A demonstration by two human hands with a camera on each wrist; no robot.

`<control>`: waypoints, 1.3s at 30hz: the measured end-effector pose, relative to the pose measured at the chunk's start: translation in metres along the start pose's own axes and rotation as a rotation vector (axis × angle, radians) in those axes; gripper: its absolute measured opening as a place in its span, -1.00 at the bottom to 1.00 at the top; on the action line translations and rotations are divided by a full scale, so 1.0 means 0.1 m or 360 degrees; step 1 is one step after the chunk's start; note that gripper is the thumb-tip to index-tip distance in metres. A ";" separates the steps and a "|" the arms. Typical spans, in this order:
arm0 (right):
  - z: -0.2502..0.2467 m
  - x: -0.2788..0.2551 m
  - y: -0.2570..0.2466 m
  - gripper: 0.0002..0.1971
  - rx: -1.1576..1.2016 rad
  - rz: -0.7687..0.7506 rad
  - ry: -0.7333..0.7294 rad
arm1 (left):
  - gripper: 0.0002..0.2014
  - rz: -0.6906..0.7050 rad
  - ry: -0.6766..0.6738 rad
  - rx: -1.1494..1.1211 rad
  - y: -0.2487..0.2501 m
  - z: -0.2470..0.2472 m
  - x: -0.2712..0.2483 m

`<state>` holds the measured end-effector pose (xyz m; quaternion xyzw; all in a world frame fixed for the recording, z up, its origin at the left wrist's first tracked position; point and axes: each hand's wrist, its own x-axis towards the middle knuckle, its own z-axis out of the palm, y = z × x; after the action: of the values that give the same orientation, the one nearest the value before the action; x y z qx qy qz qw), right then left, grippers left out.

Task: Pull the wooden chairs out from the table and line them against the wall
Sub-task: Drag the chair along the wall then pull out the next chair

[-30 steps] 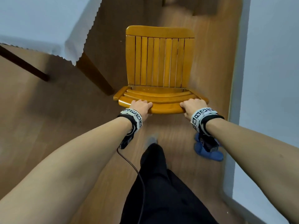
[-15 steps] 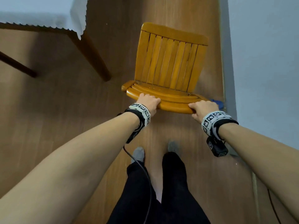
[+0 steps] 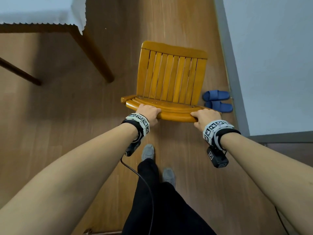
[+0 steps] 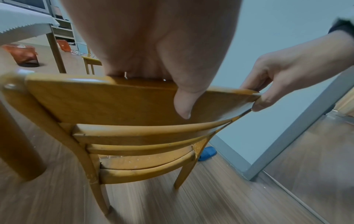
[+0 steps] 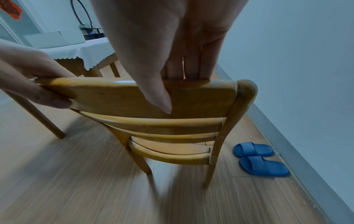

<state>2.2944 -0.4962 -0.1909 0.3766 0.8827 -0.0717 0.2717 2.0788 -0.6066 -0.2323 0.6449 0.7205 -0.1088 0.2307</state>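
Chair [image 3: 171, 77] of honey-coloured wood, seen from above and behind, stands on the floor [image 3: 67, 116] clear of the bench [image 3: 33, 12] and near the wall [image 3: 271, 56], though not yet against it. I hold it by the top rail of its back. My left hand [image 3: 149, 112] grips the rail left of its middle, thumb down the near face and fingers [image 3: 152, 108] curled over the top. My right hand [image 3: 205, 116] grips the right end the same way, so both sets of fingers are closed on the rail, not spread.

Between the chair's right side and the wall lie two blue slippers [image 3: 217, 100], just beside the rear right leg. In my judgement they are the main hazard: if I swing or slide the chair toward the wall from here, a leg could catch on a slipper, ride up on it and leave the chair rocking or standing off the wall.

To the left, a bench leg [image 3: 94, 53] stands near the chair's seat; a wide turn that way could knock it and tug the white cloth [image 3: 74, 16].

My own feet [image 3: 148, 151] are close behind the chair, so pulling it back hard risks a leg landing on my toes. A cable [image 3: 135, 172] hangs from my left wrist past my trousers and could snag.
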 end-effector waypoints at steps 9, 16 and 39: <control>0.30 -0.55 0.02 -0.88 -0.0021 -0.0093 0.0029 | -0.80 -0.0021 -0.0012 -0.0068 0.41 0.26 -0.59; 0.27 -0.56 0.06 -0.91 0.0029 -0.0057 0.0060 | -0.79 -0.0076 -0.0005 -0.0134 0.52 0.23 -0.64; -0.03 0.15 0.07 -0.95 0.0103 0.0074 0.0038 | -0.52 0.0032 -0.0029 -0.0145 0.08 -0.18 -0.10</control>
<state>2.2899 -0.4811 -0.1958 0.4064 0.8742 -0.0894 0.2503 2.0836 -0.6066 -0.2110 0.6399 0.7160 -0.0792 0.2675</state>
